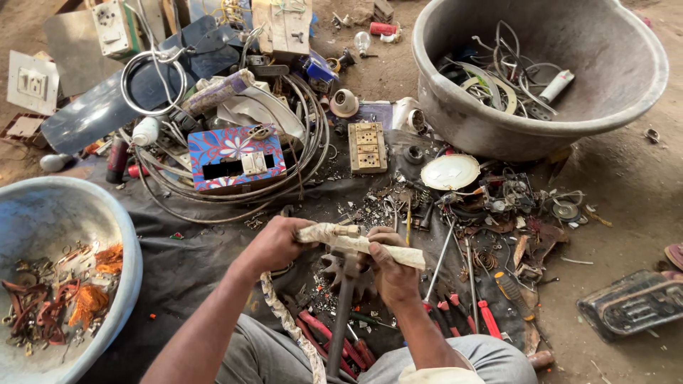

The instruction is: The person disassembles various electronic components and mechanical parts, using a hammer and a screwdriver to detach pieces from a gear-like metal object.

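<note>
My left hand (pixel 274 244) and my right hand (pixel 391 274) both grip a pale cloth-wrapped bar (pixel 359 244) held level in front of me. Under the bar a toothed metal gear (pixel 334 269) sits on a dark steel rod (pixel 343 313) that runs down toward my lap. A strip of pale patterned cloth (pixel 292 327) hangs from the left end over my left knee. My left hand closes on the bar's left end, my right hand on its right half.
Grey basin of wires (pixel 612 107) at back right. Blue basin with copper scraps (pixel 131 235) at left. Colourful switch box (pixel 235 158), cable coils (pixel 306 142), a beige socket plate (pixel 367 146), red-handled pliers (pixel 487 318) and small metal parts lie on a dark cloth (pixel 185 256).
</note>
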